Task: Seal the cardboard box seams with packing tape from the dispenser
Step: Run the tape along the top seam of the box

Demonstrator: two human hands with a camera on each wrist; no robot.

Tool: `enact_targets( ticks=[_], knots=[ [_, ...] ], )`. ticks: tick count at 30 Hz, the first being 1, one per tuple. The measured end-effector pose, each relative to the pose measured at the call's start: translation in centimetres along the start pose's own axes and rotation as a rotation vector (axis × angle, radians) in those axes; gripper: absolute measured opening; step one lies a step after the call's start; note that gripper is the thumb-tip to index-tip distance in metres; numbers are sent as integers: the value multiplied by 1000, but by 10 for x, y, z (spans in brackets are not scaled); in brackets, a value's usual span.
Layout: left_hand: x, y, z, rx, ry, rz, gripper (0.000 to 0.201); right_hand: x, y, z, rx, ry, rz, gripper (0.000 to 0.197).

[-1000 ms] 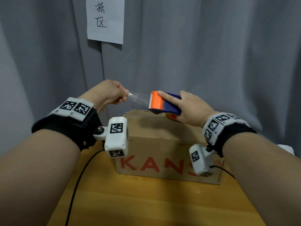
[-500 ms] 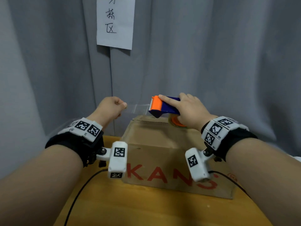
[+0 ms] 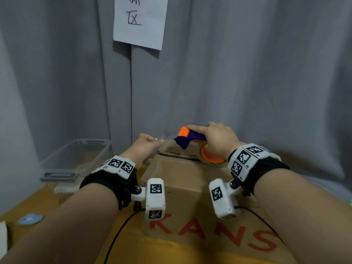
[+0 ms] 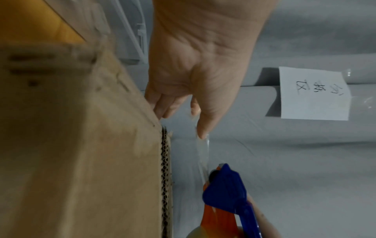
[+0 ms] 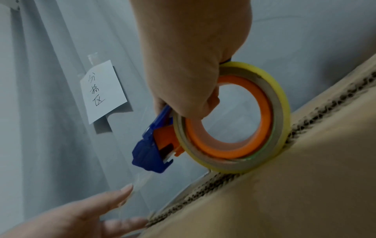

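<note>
**Tape strip drawn out at far box edge**

Right hand [image 3: 217, 139] grips tape dispenser [image 3: 187, 139], roll touching cardboard box [image 3: 182, 180] top at 1 o'clock. Left hand [image 3: 144, 147] pinches clear tape end [image 4: 203, 151] at box's 11 o'clock corner.

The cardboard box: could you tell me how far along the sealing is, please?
Done: a strip of clear tape is pulled out of the dispenser. In hand: the left hand pinches its free end at the cardboard box's far edge, and the right hand grips the dispenser. Left: the far seam's corrugated edge looks bare.
</note>
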State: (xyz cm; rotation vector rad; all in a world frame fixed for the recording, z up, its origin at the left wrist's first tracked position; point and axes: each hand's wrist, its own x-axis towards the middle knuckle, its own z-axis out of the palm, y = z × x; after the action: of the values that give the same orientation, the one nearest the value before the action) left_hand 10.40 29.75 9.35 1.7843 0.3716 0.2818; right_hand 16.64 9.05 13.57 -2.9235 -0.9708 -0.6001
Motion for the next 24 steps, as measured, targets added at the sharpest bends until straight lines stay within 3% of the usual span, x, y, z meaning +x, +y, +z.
enact_targets(
  ticks=[3, 6, 9, 19, 24],
  knots=[
    [1, -2, 6, 51, 26, 21, 37, 4, 7, 0, 49, -62, 10, 73],
    [-8, -4, 10, -6, -26, 40, 24, 4, 12, -5, 69, -162, -13, 73],
    [-21, -5, 17, -50, -57, 39, 29, -5, 16, -12, 112, -230, -46, 69],
    [-79, 7, 45, -16, -6, -3, 17, -76, 35, -39, 157, -251, -55, 77],
    [-101, 9, 48, -15, -21, -13, 17, -108, 44, -42, 205, -104, -43, 77]
  ],
)
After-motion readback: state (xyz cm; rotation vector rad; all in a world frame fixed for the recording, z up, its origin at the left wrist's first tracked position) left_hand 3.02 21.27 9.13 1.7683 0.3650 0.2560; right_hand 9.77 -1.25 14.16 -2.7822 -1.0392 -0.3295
